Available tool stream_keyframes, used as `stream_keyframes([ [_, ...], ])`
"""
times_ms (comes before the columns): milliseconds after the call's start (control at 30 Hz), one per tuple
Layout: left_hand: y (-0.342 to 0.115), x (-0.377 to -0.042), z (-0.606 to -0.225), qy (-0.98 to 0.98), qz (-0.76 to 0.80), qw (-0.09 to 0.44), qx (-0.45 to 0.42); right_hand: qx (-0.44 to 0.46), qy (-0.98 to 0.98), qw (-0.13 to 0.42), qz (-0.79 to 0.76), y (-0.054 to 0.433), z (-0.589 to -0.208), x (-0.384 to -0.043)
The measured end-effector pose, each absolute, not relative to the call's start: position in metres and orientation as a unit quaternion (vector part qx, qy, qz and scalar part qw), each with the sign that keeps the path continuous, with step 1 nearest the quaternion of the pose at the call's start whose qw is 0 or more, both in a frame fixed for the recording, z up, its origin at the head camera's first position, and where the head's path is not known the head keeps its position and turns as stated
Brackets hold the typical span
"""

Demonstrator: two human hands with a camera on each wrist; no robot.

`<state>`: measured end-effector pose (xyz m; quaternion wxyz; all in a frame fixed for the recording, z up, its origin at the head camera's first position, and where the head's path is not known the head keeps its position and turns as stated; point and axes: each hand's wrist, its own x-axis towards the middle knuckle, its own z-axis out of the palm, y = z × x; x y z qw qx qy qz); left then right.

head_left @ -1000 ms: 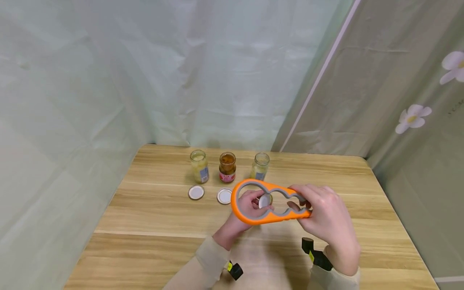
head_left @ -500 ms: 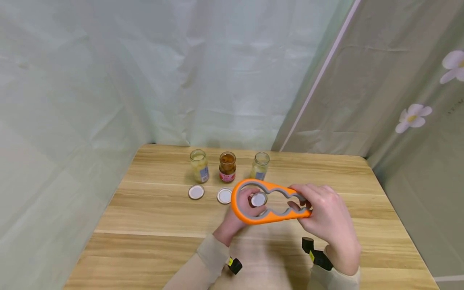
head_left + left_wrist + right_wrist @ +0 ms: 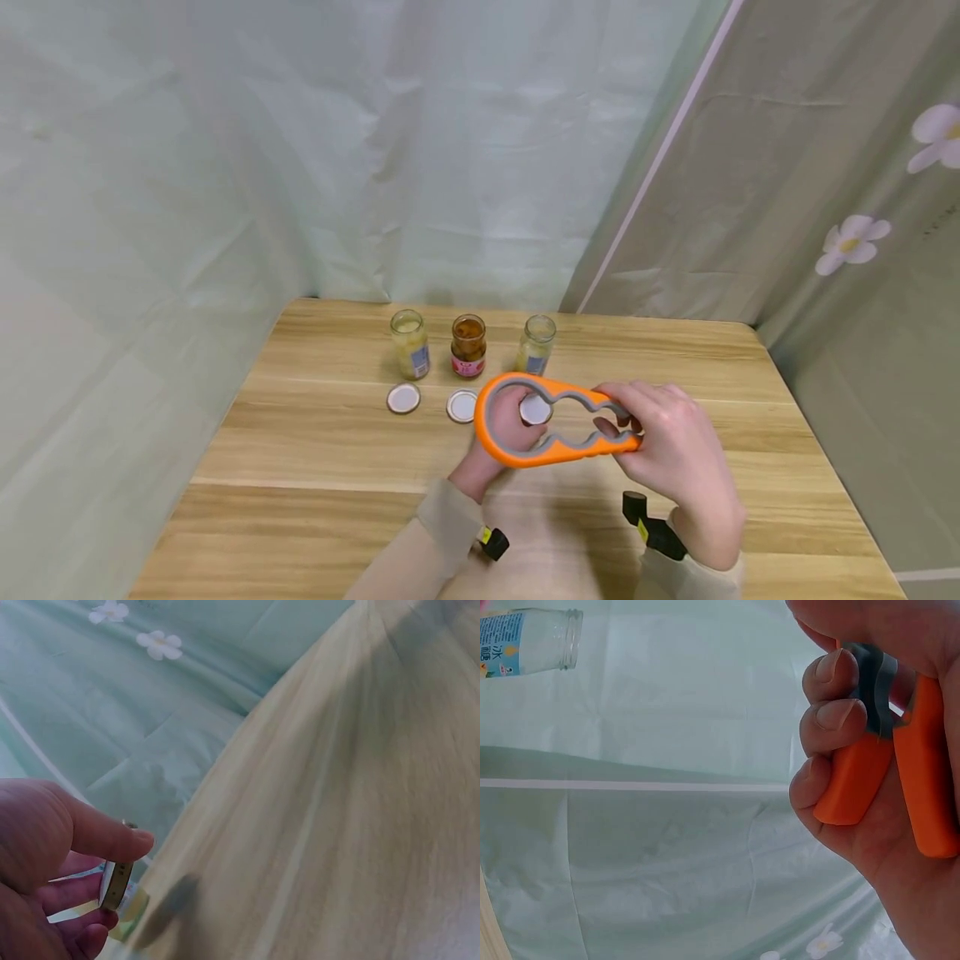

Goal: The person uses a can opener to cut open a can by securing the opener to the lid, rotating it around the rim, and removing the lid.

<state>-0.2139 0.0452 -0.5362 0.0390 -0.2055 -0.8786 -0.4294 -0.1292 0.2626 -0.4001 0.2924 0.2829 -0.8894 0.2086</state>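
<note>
In the head view my right hand [image 3: 675, 437] grips the handle ends of an orange jar opener [image 3: 570, 452] with grey inner notches. Its large ring lies in front of my left hand [image 3: 510, 423], which shows through it. A jar lid [image 3: 536, 409], pale face up, is held in that left hand. The left wrist view shows the lid [image 3: 116, 885] edge-on between the thumb and fingers. From the right wrist, the curled fingers [image 3: 832, 716] wrap one orange handle [image 3: 926, 772] of the opener.
Three uncovered glass jars stand along the back: a pale-filled jar [image 3: 410, 346], a brown-filled jar [image 3: 468, 346] and another pale jar [image 3: 536, 343]. Two lids lie in front of them, a left lid [image 3: 403, 398] and a middle lid [image 3: 461, 406]. A curtain [image 3: 480, 167] hangs behind the table.
My left hand has shifted slightly left with the lid, whose pale face now shows more fully. The right hand and jar opener have stayed nearly still.
</note>
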Motion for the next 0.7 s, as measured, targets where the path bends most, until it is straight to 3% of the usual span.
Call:
stream_keyframes([
  [133, 0.047, -0.218, -0.545, -0.890, -0.392, 0.063, -0.226, 0.282, -0.891, 0.289, 0.209, 0.263, -0.401, -0.130],
  [700, 0.050, -0.230, -0.565, -0.908, -0.347, 0.064, -0.224, 0.280, -0.892, 0.288, 0.208, 0.262, -0.402, -0.131],
])
